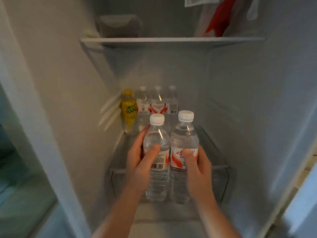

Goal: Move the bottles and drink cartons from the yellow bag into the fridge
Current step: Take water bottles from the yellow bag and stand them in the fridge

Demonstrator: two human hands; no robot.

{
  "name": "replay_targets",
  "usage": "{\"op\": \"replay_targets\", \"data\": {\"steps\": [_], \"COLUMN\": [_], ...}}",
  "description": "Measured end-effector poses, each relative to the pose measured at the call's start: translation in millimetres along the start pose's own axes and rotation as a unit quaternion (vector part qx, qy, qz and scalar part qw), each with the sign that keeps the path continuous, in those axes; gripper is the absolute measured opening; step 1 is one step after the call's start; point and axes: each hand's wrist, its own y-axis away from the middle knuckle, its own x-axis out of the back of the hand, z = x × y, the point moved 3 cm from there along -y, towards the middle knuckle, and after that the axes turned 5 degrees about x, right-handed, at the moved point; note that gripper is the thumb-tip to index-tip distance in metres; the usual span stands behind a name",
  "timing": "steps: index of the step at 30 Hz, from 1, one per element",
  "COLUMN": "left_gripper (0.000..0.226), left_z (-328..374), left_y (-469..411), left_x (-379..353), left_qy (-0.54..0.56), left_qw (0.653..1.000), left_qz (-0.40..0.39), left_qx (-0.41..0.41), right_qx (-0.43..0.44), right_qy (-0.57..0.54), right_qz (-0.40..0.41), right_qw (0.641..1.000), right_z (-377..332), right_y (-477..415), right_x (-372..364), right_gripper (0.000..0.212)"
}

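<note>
Bottles point(184, 138) gripped upright, perhaps on shelf point(222, 167).

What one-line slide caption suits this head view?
Left hand grips the barcode bottle, right hand the red-label bottle, before four bottles at the fridge back.

The two near water bottles point(157, 169) point(184, 165) are clear, each with a white cap and a red-and-white label; the left one's label bears a black barcode, the right one's red characters over a red swirl. Three clear bottles at the back point(157, 107) carry similar red-and-white labels. The yellow bottle point(129, 110) has a yellow cap and green print. The fridge wall point(257, 100) is pale grey-white. A red bag point(221, 16) lies on the upper shelf point(171, 40).
</note>
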Motion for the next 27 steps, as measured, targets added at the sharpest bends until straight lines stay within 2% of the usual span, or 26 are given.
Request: {"op": "replay_targets", "data": {"steps": [7, 11, 14, 19, 24, 27], "left_gripper": [0.059, 0.048, 0.051, 0.058, 0.056, 0.067], "left_z": [-0.8, -9.5, -21.9, -38.5, -49.2, -66.5], "left_y": [-61.0, -82.8, -93.0, -98.5, -93.3, -78.2], "left_x": [-8.7, -13.7, -13.6, -5.2, 5.9, 19.1], "left_qy": [-0.020, -0.048, -0.065, -0.079, -0.097, -0.205], "left_qw": [0.999, 0.998, 0.997, 0.996, 0.995, 0.976], "left_qz": [0.004, 0.000, 0.020, 0.040, -0.001, -0.031], "left_qx": [-0.028, -0.043, -0.026, -0.012, 0.021, 0.064], "right_qx": [0.018, 0.019, 0.014, 0.000, -0.027, -0.061], "right_qy": [0.035, 0.051, 0.066, 0.089, 0.105, 0.176], "right_qz": [0.031, 0.042, 0.042, 0.002, -0.085, -0.139], "right_qw": [0.999, 0.998, 0.997, 0.996, 0.990, 0.972], "right_z": [11.9, 23.8, 35.6, 56.9, 61.9, 69.3], "right_y": [-55.5, -74.4, -83.4, -81.5, -73.3, -64.7], "right_x": [-3.5, -4.4, -5.2, -4.2, 1.2, 17.2], "right_gripper": [0.037, 0.061, 0.057, 0.033, 0.042, 0.057]}}
